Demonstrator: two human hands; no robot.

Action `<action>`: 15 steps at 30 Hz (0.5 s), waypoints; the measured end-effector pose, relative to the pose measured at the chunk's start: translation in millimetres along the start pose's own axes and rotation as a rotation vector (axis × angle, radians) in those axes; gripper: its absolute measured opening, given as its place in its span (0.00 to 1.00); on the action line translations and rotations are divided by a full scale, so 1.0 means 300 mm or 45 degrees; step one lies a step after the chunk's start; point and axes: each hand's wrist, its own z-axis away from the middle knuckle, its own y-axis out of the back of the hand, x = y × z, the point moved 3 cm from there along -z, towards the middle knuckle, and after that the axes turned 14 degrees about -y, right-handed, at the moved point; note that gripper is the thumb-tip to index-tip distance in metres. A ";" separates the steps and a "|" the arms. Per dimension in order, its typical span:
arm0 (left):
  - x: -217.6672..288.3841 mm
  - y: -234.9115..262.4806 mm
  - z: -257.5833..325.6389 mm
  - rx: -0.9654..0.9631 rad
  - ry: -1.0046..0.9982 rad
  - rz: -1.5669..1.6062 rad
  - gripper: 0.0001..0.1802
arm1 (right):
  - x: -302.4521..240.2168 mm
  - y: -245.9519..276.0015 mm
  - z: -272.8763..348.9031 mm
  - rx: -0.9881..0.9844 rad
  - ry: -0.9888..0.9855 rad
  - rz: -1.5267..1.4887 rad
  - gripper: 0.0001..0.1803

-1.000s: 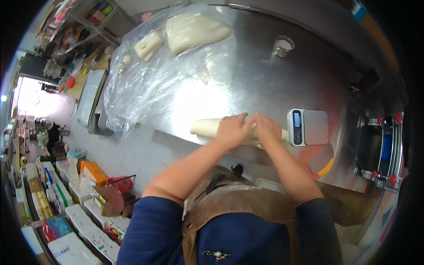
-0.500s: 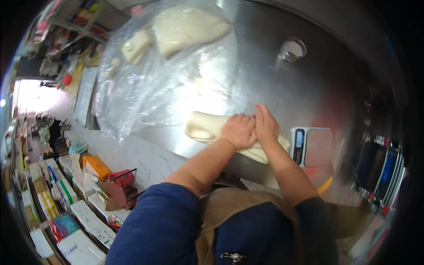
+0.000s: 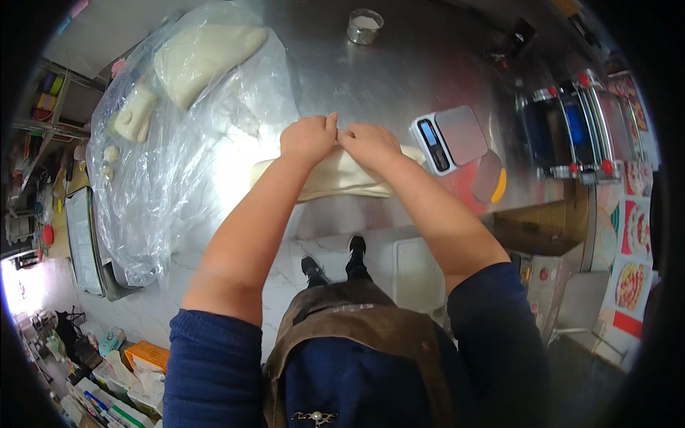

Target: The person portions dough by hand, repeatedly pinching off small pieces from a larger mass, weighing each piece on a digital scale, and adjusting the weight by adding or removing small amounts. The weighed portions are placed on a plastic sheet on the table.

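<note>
A long, folded piece of pale dough lies crosswise near the front edge of the steel table. My left hand is on its far side, fingers curled down over the dough's far edge. Close beside it, my right hand grips the same edge, its fingers bent under and mostly hidden. The thumbs almost meet in the middle. Both forearms reach across the dough and cover parts of it.
Clear plastic sheeting covers a larger dough slab and a smaller dough piece at left. A kitchen scale stands right of the dough, beside a yellow-handled scraper. A glass jar is far back; a metal-framed roller machine stands right.
My hands were pressing on top of the dough, left over right side by side; now they hold its far edge. The whole view has shifted and turned, showing my feet.
</note>
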 end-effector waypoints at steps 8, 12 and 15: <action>-0.010 -0.230 0.567 0.504 -0.797 -0.451 0.34 | 0.160 -0.315 0.391 0.807 0.787 0.095 0.23; -0.031 -0.281 0.595 0.405 -0.808 -0.512 0.40 | 0.199 -0.393 0.410 0.986 0.857 0.279 0.28; -0.024 -0.242 0.511 0.481 -0.706 -0.388 0.39 | 0.163 -0.335 0.310 0.786 0.775 0.120 0.26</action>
